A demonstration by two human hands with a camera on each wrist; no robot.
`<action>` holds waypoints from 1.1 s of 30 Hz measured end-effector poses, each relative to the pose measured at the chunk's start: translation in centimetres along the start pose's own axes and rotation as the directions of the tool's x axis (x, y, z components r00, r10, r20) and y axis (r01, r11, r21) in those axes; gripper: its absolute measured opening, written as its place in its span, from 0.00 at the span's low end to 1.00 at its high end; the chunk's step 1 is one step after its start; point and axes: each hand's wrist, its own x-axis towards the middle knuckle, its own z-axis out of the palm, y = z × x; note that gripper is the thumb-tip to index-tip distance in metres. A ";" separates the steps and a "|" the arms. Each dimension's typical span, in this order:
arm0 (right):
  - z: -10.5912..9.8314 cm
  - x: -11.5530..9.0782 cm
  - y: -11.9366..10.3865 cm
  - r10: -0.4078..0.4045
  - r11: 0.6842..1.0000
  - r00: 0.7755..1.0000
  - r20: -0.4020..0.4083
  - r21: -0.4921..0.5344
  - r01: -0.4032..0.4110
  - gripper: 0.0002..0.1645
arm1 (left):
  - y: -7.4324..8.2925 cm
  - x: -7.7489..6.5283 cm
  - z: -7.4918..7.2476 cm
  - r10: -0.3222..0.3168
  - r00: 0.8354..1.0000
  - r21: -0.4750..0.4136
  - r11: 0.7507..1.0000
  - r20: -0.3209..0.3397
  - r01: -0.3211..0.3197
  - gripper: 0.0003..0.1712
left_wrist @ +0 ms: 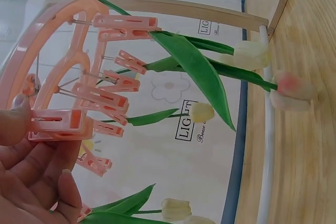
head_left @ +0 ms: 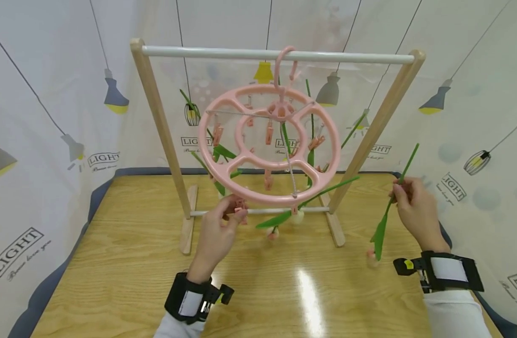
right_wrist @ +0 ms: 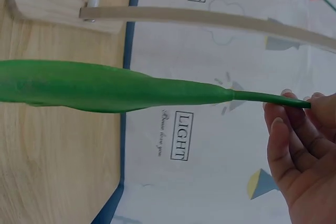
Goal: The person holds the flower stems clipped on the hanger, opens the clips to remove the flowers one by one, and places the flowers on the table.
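A round pink clip hanger [head_left: 269,199] hangs by its hook from the white bar of a wooden stand. Several artificial tulips dangle heads-down from its clothespins, among them a white tulip [left_wrist: 251,54] and a pink-tipped tulip [left_wrist: 291,90]. My left hand [head_left: 218,230] pinches a pink clothespin [left_wrist: 58,123] at the hanger's front left rim; no stem shows in that clip. Out to the right of the stand, my right hand [head_left: 416,213] pinches the stem of another tulip [right_wrist: 131,87] between thumb and fingers, its leaf and pinkish head pointing down.
The stand's wooden posts [head_left: 376,112] rise on both sides, with feet [head_left: 332,225] on the wooden table [head_left: 127,281]. A low white crossbar [head_left: 258,211] joins them. Behind hangs a pale cloth [head_left: 43,117] printed with lamps.
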 end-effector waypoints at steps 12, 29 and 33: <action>0.3 1.6 2.9 0.075 0.994 0.992 0.101 -0.084 -0.067 0.18 | 0.1 0.1 -0.2 0.008 1.000 -0.001 1.000 -0.003 -0.008 0.14; 1.1 3.2 5.8 0.174 0.967 0.950 0.259 -0.226 -0.115 0.20 | 0.2 0.1 -0.1 0.027 1.000 0.007 1.000 -0.015 -0.027 0.13; 1.7 3.1 6.4 0.209 0.961 0.934 0.289 -0.238 -0.142 0.20 | 0.1 0.1 -0.2 0.031 0.999 0.018 0.999 -0.019 -0.031 0.13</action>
